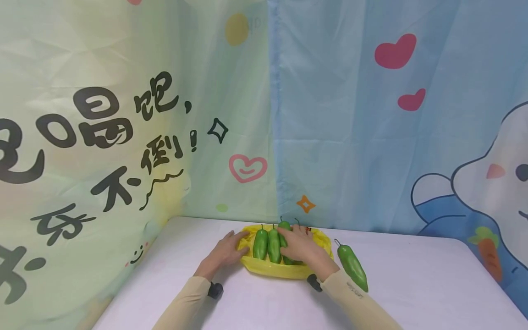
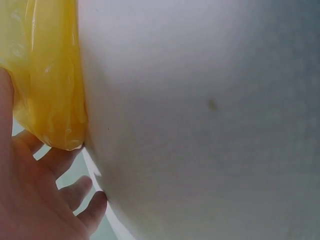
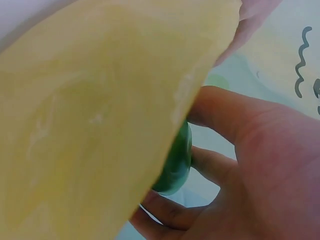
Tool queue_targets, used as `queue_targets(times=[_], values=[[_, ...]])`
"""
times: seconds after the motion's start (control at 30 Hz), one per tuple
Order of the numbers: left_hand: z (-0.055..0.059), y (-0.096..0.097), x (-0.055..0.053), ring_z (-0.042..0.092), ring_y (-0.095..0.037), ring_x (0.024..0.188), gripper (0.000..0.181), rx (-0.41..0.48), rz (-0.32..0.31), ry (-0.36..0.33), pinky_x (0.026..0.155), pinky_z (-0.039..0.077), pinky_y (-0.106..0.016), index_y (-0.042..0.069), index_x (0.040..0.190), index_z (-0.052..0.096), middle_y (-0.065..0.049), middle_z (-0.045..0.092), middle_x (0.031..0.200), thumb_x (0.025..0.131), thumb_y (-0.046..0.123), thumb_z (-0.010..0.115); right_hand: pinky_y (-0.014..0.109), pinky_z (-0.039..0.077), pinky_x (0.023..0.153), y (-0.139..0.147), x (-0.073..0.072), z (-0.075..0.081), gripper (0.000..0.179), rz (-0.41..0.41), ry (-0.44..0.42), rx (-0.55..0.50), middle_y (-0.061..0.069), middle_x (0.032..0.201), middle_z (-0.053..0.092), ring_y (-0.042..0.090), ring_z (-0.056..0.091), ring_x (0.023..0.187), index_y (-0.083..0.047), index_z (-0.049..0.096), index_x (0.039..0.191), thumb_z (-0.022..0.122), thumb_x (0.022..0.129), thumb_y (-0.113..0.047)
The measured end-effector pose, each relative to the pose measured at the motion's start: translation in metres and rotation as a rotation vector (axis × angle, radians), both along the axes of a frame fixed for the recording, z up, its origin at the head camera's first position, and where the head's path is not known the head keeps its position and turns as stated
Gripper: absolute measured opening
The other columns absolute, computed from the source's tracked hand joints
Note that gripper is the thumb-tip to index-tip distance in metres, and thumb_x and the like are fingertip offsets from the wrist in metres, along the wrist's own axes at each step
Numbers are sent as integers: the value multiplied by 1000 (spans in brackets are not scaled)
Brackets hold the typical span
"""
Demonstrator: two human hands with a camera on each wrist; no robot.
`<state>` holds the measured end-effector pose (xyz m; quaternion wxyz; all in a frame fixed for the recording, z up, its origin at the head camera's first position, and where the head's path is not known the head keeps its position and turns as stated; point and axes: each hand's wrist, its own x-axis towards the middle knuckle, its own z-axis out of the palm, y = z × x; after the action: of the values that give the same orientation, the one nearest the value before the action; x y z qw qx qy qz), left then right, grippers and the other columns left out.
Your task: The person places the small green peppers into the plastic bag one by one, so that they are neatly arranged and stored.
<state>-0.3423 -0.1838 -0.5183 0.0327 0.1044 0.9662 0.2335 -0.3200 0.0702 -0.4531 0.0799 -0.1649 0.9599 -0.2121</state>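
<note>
A yellow plastic bag [image 1: 274, 270] is spread wide on the table, with several green peppers [image 1: 261, 245] lying side by side in it, stems pointing away. My right hand [image 1: 303, 245] reaches over its right part and grips a green pepper [image 3: 176, 167]; the yellow plastic hides part of that pepper in the right wrist view. At the bag's left edge is my left hand [image 1: 226, 250], fingers apart and touching the plastic. In the left wrist view its fingertips [image 2: 60, 157] meet the bag's end, while the other fingers stand loose.
Another green pepper [image 1: 352, 266] lies on the white table [image 1: 412, 275], right of the bag and close to my right sleeve. A printed curtain [image 1: 330, 114] hangs behind the table. Something small and red [image 1: 308, 229] shows just behind my right hand.
</note>
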Motion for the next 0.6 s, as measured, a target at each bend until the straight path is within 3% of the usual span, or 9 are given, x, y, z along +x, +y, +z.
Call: queue_targets(times=[0.2,0.6], values=[[-1,0,-1,34,-44,147,56,-1,-13,8,116,31,-67,21,148,50,-13,53,151,95,37,58,73,19,117,-6,-4,-3,63,-28,-11,9,35,157,27,56,19,148,-16,44,152,66,94,-20],[0,-1,1,33,-44,148,55,8,-14,11,117,30,-66,21,148,50,-12,53,151,96,37,57,72,23,115,-10,-4,-6,62,-36,2,40,35,156,29,55,23,146,-18,44,153,67,95,-24]])
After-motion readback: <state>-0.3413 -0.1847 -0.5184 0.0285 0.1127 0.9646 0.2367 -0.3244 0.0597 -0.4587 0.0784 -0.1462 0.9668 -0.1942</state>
